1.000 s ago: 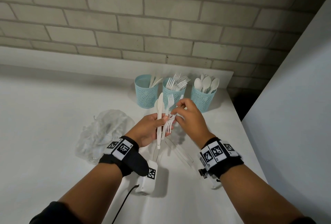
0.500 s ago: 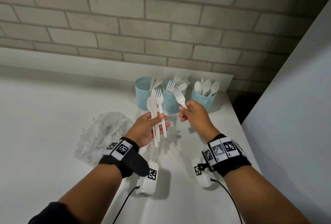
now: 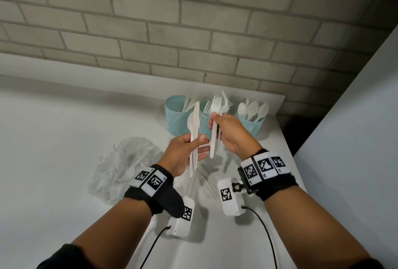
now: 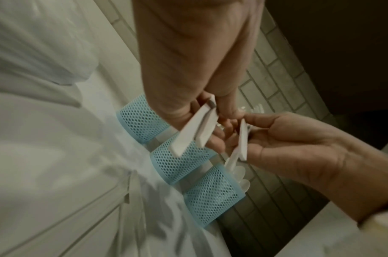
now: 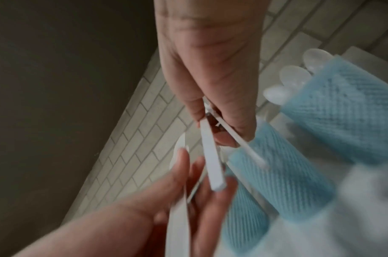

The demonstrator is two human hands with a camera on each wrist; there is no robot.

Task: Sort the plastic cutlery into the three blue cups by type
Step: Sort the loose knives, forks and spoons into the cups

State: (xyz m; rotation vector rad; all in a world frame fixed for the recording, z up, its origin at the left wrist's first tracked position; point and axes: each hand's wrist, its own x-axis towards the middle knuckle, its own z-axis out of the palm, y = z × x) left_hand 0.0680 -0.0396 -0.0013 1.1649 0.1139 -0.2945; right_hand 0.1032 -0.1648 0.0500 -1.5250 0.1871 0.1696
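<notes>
Right hand [image 3: 231,135] is pinching two white forks [image 3: 215,122] by mid-handle, thumb against curled fingers, tines up, hovering just in front of the middle cup [image 3: 204,124], which is already holding forks. In the right wrist view the two handles are splaying apart below the pinch, so the pair is sitting loosely rather than stacked flush. Left hand [image 3: 186,152] is gripping a knife [image 3: 195,131] and a spoon [image 3: 191,121] together, thumb clamping the handles across the fingers, heads up, close beside the right hand but I can't tell whether they're touching. Left cup [image 3: 175,115] is holding a few knives, right cup [image 3: 251,123] is holding spoons; the three are standing in a row at the back of the white counter [image 3: 64,139], near the brick wall [image 3: 193,21]. Crumpled clear plastic bag [image 3: 127,163] is lying left of the hands, and a few clear wrapper strips [image 3: 204,179] are lying under them. Handling read: these pieces are looking very light, thin and smooth, so they're likely to be slippery and to pivot in a two-piece pinch; stiff along the handle, but tines and necks probably snapping if levered. Best hold is mid-handle on the flat faces, keeping the heads up and lowering handle-first. Mesh cups are looking light too, so knocking a rim risks tipping one.
</notes>
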